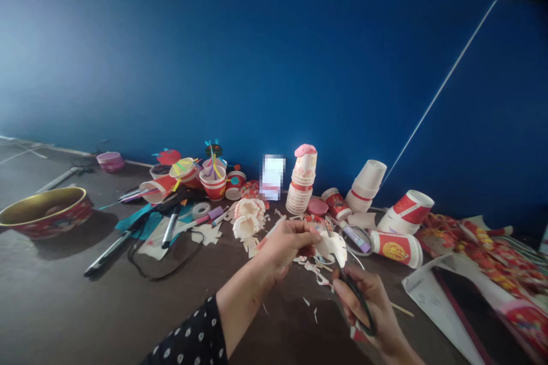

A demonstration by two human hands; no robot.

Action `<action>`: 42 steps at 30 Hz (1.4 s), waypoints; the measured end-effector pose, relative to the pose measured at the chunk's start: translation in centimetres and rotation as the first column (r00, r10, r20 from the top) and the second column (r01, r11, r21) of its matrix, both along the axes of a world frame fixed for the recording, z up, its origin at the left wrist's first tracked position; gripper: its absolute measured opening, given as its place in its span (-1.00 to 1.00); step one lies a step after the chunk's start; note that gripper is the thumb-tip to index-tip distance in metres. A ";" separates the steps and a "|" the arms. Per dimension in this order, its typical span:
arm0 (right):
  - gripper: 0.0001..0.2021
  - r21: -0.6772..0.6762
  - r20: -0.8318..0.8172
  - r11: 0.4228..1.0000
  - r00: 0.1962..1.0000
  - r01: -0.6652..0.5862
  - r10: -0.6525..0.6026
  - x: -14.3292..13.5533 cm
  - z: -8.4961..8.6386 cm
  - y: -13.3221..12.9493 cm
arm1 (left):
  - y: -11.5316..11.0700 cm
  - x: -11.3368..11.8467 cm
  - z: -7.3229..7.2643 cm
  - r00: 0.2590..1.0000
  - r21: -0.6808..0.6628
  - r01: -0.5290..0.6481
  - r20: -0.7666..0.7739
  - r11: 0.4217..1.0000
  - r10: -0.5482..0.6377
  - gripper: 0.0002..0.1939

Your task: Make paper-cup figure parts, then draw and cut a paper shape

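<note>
My left hand point(289, 245) pinches the edge of a white paper cutout point(333, 246) in front of me. The cutout has a curved, uneven outline. In my right hand point(370, 302) is a pair of scissors point(358, 299) with dark handles, its blades up against the lower side of the paper; how far the blades are apart I cannot tell. White paper scraps point(319, 274) lie on the table under both hands. Left of my left hand are more scalloped white cutouts point(247, 219), stacked together.
A tall stack of paper cups point(299, 197) stands behind my hands, with red and white cups point(396, 248) to the right. A phone point(479, 308) lies at the right front. Leftward are a glue gun point(148, 222), decorated cups point(213, 181) and a round tin point(45, 214). A blue panel point(240, 68) rises behind.
</note>
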State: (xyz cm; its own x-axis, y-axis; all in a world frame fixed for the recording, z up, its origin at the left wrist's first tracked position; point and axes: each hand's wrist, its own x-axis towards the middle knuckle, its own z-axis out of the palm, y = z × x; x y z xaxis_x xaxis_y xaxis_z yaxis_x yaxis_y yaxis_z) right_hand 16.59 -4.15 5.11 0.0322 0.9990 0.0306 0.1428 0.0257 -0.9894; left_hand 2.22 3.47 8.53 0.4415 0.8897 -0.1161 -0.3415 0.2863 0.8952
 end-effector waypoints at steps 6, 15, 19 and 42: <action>-0.66 0.052 0.006 0.999 1.000 0.007 -0.007 -0.3 -0.4 0.0 | 0.3 -0.2 0.1 0.995 0.111 -0.022 -0.098 0.994 0.033 -0.83; -0.65 0.006 -0.001 0.999 0.999 -0.048 0.048 0.1 0.0 -0.1 | -0.2 0.0 0.2 0.998 0.048 0.053 -0.032 0.997 -0.052 -0.81; -0.64 0.006 -0.011 0.999 0.999 -0.048 0.049 0.1 -0.3 0.1 | 0.0 -0.3 0.2 0.998 0.075 0.051 -0.044 0.996 -0.048 -0.81; -0.67 -0.001 -0.023 1.000 1.000 -0.009 0.009 -0.1 -0.5 0.0 | -0.8 0.3 0.5 0.998 0.014 0.059 0.003 0.998 -0.059 -0.82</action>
State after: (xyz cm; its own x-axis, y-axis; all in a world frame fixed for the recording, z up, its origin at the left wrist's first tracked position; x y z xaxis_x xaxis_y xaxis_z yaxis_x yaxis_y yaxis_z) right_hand 16.44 -4.18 4.63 0.0243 0.9993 0.0288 0.1202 0.0257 -0.9924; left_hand 2.51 2.65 9.08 0.4933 0.8637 -0.1029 -0.3273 0.2939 0.8981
